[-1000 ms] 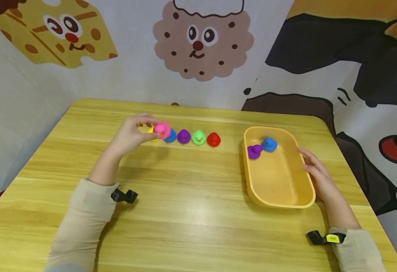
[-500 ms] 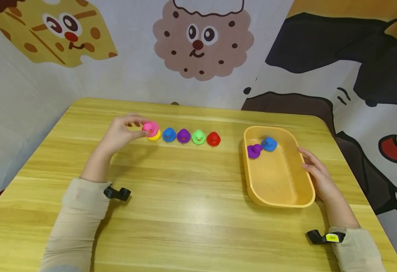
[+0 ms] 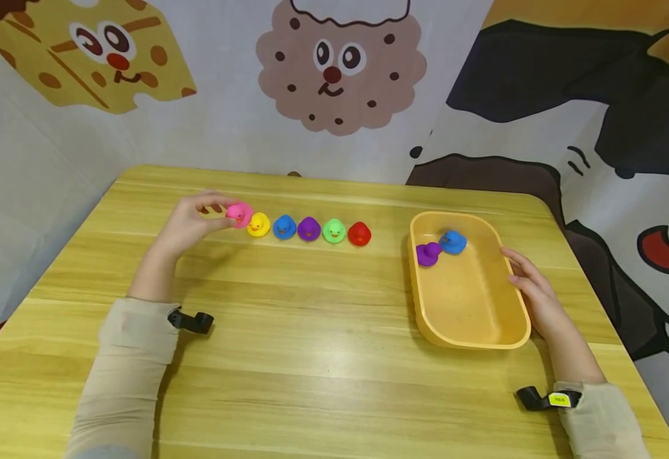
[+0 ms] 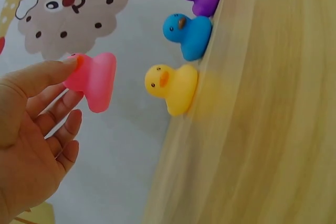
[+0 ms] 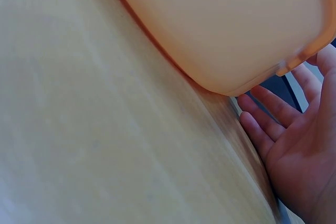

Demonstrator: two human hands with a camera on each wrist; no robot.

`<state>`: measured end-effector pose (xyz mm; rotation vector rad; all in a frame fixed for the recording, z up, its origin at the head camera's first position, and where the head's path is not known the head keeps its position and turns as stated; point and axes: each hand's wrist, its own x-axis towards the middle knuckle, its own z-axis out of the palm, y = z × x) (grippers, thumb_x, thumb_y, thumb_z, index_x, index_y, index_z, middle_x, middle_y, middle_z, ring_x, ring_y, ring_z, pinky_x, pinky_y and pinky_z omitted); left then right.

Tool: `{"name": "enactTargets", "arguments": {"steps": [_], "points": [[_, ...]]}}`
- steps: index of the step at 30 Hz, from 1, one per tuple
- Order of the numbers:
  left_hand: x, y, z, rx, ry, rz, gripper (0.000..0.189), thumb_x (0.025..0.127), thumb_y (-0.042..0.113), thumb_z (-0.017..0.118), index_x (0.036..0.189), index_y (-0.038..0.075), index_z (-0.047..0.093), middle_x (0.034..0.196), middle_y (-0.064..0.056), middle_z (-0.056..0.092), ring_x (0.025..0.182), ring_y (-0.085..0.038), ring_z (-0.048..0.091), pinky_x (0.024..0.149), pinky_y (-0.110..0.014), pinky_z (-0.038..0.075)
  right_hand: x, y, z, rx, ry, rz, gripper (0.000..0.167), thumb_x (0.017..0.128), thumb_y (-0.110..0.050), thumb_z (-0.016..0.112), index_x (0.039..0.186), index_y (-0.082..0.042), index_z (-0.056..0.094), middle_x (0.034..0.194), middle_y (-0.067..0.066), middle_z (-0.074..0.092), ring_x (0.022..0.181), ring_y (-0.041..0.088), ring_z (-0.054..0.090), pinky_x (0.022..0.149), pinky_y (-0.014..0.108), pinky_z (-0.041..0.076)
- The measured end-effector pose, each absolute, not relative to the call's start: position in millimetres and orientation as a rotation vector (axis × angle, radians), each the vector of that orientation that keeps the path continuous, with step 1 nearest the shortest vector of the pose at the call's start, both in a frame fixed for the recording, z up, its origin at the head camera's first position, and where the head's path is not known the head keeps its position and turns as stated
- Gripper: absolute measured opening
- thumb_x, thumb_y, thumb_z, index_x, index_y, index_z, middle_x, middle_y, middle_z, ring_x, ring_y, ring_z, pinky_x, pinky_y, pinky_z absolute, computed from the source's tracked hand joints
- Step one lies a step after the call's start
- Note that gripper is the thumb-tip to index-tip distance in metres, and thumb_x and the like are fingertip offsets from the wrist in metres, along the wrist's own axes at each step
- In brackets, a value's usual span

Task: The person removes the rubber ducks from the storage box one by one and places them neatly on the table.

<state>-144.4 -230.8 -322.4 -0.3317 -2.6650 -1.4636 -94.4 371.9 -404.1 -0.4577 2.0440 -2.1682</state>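
My left hand [image 3: 191, 222] pinches a pink rubber duck [image 3: 241, 215] between thumb and fingers, at the left end of a row of ducks. Beside it stands a yellow duck [image 3: 258, 224], then blue [image 3: 285, 227], purple [image 3: 309, 229], green [image 3: 334, 231] and red [image 3: 360, 234] ones. In the left wrist view the pink duck [image 4: 97, 82] appears apart from the yellow duck [image 4: 173, 87]. My right hand [image 3: 538, 296] holds the right side of a yellow plastic bin [image 3: 472, 306], thumb at the rim and fingers along the outer wall. Inside lie a purple duck [image 3: 428, 254] and a blue duck [image 3: 453, 242].
The wooden table [image 3: 311, 357] reaches back to a wall covering [image 3: 220, 127] printed with cartoon figures. The bin stands on the table's right side. A black wrist camera [image 3: 191, 320] sits on the left sleeve, another camera [image 3: 546, 400] on the right.
My left hand has carried the pink duck leftward, past the blue and yellow ducks, so both now show fully. My right hand and the bin have stayed in place.
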Motion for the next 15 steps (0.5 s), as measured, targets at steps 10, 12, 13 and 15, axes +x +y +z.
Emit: {"name": "enactTargets", "arguments": {"steps": [10, 12, 13, 15], "points": [[-163.8, -258.0, -354.5, -0.301, -2.682, -1.438, 0.031, 0.084, 0.005, 0.072, 0.115, 0.000, 0.068, 0.112, -0.012, 0.061, 0.097, -0.024, 0.050, 0.082, -0.037, 0.032, -93.9, 370.9, -403.2, -0.462, 2.035, -2.175, 0.048, 0.101, 0.000, 0.030, 0.149, -0.006, 0.030, 0.138, 0.003, 0.045, 0.112, 0.013, 0.054, 0.082, 0.026, 0.050], [-163.7, -259.8, -355.9, -0.288, -2.691, -1.433, 0.031, 0.085, 0.005, 0.071, 0.115, 0.000, 0.067, 0.111, -0.013, 0.061, 0.097, -0.024, 0.049, 0.082, -0.037, 0.032, -93.9, 371.1, -403.3, -0.463, 2.032, -2.177, 0.048, 0.101, 0.000, 0.030, 0.149, -0.006, 0.030, 0.138, 0.003, 0.046, 0.111, 0.013, 0.055, 0.082, 0.026, 0.051], [-163.8, -260.5, -356.5, -0.285, -2.696, -1.430, 0.031, 0.085, 0.005, 0.071, 0.115, 0.000, 0.067, 0.111, -0.013, 0.061, 0.097, -0.024, 0.049, 0.082, -0.037, 0.032, -93.9, 371.2, -403.4, -0.464, 2.031, -2.177, 0.048, 0.101, 0.000, 0.030, 0.149, -0.006, 0.030, 0.137, 0.003, 0.046, 0.111, 0.013, 0.055, 0.082, 0.026, 0.051], [-164.2, -261.8, -357.9, -0.280, -2.705, -1.429, 0.031, 0.085, 0.005, 0.070, 0.115, -0.001, 0.067, 0.110, -0.013, 0.061, 0.098, -0.026, 0.049, 0.082, -0.037, 0.032, -93.9, 371.3, -403.5, -0.464, 2.032, -2.176, 0.048, 0.101, 0.000, 0.029, 0.149, -0.006, 0.030, 0.137, 0.003, 0.046, 0.111, 0.013, 0.055, 0.082, 0.026, 0.051]]}}
